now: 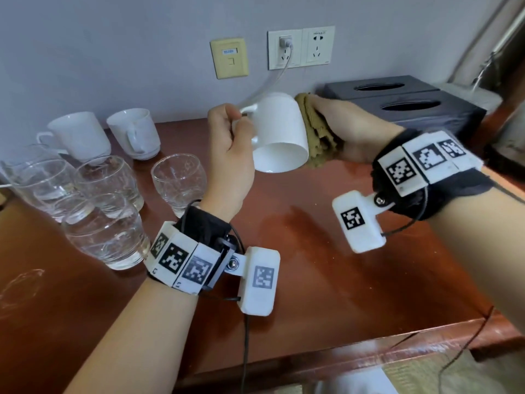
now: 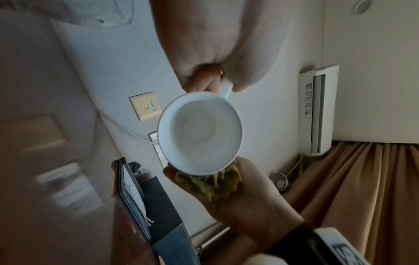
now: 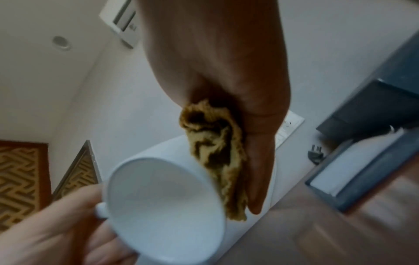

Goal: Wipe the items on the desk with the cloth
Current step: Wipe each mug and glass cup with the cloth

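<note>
My left hand (image 1: 231, 129) grips the handle of a white mug (image 1: 279, 129) and holds it tilted above the red-brown desk (image 1: 312, 265), mouth towards me. In the left wrist view the mug's (image 2: 199, 132) inside looks empty. My right hand (image 1: 343, 129) holds a crumpled tan cloth (image 1: 318, 132) against the mug's right outer wall. The right wrist view has the cloth (image 3: 215, 152) squeezed between my palm and the mug (image 3: 163, 206). The right fingertips are hidden behind the mug in the head view.
Two more white cups (image 1: 79, 135) (image 1: 133, 132) stand at the back left. Several clear glasses (image 1: 105, 223) (image 1: 179, 180) cluster in front of them. Black tissue boxes (image 1: 403, 109) sit behind my right hand. A charger cable (image 1: 272, 81) hangs from the wall socket.
</note>
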Demonstrator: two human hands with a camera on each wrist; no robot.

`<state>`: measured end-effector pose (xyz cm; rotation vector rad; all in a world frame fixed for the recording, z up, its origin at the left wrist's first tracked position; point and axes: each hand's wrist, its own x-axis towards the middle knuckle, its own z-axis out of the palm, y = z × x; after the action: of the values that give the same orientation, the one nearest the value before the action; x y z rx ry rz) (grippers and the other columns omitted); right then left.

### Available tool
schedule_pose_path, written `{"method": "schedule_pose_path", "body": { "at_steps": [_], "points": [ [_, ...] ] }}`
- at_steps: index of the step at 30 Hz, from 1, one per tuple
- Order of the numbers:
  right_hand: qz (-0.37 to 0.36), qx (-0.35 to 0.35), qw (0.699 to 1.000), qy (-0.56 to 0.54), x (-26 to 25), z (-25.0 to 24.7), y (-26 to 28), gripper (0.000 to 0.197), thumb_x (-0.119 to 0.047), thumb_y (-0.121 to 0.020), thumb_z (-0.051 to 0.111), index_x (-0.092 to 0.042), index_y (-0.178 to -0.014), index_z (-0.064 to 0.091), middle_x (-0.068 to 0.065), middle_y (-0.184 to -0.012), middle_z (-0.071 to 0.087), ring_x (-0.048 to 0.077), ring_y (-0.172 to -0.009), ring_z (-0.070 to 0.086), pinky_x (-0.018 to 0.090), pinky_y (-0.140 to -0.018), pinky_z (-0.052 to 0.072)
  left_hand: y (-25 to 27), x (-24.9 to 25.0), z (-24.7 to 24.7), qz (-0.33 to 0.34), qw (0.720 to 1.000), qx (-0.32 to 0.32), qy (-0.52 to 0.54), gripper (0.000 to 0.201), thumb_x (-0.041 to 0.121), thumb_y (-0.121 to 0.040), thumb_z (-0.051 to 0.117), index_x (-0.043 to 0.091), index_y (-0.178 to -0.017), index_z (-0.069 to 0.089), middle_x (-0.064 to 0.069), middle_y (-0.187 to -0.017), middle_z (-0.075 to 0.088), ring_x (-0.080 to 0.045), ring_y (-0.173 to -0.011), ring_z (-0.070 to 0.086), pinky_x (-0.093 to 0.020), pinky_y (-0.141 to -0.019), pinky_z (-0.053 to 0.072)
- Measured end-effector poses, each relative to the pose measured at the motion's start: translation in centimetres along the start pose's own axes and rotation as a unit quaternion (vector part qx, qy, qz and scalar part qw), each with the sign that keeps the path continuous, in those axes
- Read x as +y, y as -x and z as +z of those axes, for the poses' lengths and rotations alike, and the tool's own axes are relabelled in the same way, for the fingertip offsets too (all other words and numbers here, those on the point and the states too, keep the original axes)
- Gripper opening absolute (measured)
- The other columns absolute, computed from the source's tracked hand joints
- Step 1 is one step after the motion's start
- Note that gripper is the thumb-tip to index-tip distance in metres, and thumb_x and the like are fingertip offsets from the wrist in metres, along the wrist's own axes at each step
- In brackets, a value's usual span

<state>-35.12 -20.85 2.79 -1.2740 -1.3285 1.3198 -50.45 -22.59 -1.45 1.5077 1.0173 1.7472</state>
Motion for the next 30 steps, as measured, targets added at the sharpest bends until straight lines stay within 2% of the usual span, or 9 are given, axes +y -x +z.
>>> {"method": "schedule_pose_path", "body": {
  "at_steps": [3,5,9,13,17,20,23,27,30],
  "points": [
    [0.021,-0.004,0.999,-0.044,1.0,0.4,0.8,0.038,-0.042,-0.101,0.033,-0.015,-0.094,0.059,0.011,-0.084,0.058,0.023,-0.069,0.058,0.036,-0.064,0.054,-0.1,0.0,-0.1,-0.036,0.999,0.004,0.022,0.021,0.007,-0.098,0.037,0.024,-0.086,0.038,0.008,-0.081,0.036,-0.003,-0.069,0.038,-0.019,-0.064,0.034],
    [0.015,0.013,1.0,-0.018,1.5,0.9,1.3,0.046,-0.043,-0.101,0.028,-0.007,-0.106,0.056,0.012,-0.077,0.056,0.025,-0.067,0.054,0.041,-0.068,0.052,-0.4,0.0,-0.3,-0.056,0.998,0.013,0.032,0.022,0.006,-0.099,0.036,0.024,-0.086,0.038,0.007,-0.084,0.039,-0.013,-0.077,0.04,-0.028,-0.07,0.036],
    [-0.06,0.066,0.992,0.086,1.2,2.2,2.5,0.023,-0.042,-0.1,0.029,-0.031,-0.112,0.045,0.004,-0.072,0.052,0.02,-0.057,0.051,0.041,-0.062,0.051,-0.6,0.0,-0.4,-0.051,0.998,0.01,0.04,0.009,0.018,-0.091,0.039,0.025,-0.085,0.038,0.007,-0.086,0.04,-0.02,-0.085,0.04,-0.038,-0.076,0.038],
    [-0.153,0.112,0.949,0.253,0.7,3.3,2.9,0.043,-0.032,-0.098,0.039,-0.03,-0.14,0.03,0.01,-0.125,0.04,0.025,-0.118,0.043,0.024,-0.088,0.037,-0.2,0.0,-0.1,-0.047,0.998,-0.013,0.031,0.004,0.022,-0.084,0.039,0.026,-0.085,0.038,0.006,-0.084,0.041,-0.015,-0.08,0.043,-0.037,-0.075,0.041],
    [-0.221,0.128,0.875,0.411,0.6,4.3,3.2,0.047,-0.029,-0.096,0.046,-0.028,-0.141,0.034,0.012,-0.143,0.022,0.032,-0.13,0.031,0.031,-0.105,0.024,0.4,0.0,0.2,-0.025,0.999,-0.035,0.026,0.007,0.019,-0.083,0.038,0.025,-0.085,0.036,0.0,-0.081,0.036,-0.01,-0.069,0.037,-0.027,-0.066,0.033],
    [-0.202,0.136,0.923,0.298,0.4,3.4,1.7,0.04,-0.031,-0.097,0.044,-0.026,-0.136,0.038,0.007,-0.121,0.043,0.025,-0.115,0.048,0.023,-0.09,0.038,0.4,0.4,0.2,-0.039,0.999,-0.013,0.027,0.007,0.019,-0.082,0.039,0.024,-0.083,0.036,0.002,-0.082,0.037,-0.013,-0.074,0.039,-0.032,-0.069,0.035],
    [-0.084,0.099,0.987,0.099,0.7,2.2,1.2,0.024,-0.039,-0.1,0.035,-0.027,-0.118,0.047,-0.001,-0.084,0.053,0.018,-0.067,0.057,0.028,-0.053,0.049,0.5,0.7,0.2,-0.048,0.998,-0.005,0.035,0.006,0.019,-0.082,0.039,0.024,-0.082,0.036,0.005,-0.084,0.039,-0.017,-0.081,0.04,-0.036,-0.073,0.037],
    [0.013,0.017,0.988,-0.15,1.5,0.7,1.6,0.028,-0.044,-0.099,0.036,-0.028,-0.099,0.059,0.001,-0.092,0.067,0.021,-0.079,0.067,0.043,-0.076,0.057,0.5,0.9,0.1,-0.046,0.997,-0.026,0.051,0.011,0.014,-0.087,0.04,0.022,-0.082,0.036,0.004,-0.08,0.036,-0.016,-0.075,0.039,-0.032,-0.069,0.037],
    [0.065,-0.009,0.97,-0.236,2.1,0.1,1.6,0.033,-0.042,-0.098,0.038,-0.02,-0.098,0.063,0.007,-0.089,0.07,0.029,-0.078,0.068,0.05,-0.072,0.056,0.6,1.1,0.0,-0.065,0.989,-0.062,0.122,0.024,0.0,-0.096,0.034,0.019,-0.081,0.036,0.007,-0.066,0.035,-0.005,-0.05,0.033,-0.016,-0.051,0.032]
  ]
}}
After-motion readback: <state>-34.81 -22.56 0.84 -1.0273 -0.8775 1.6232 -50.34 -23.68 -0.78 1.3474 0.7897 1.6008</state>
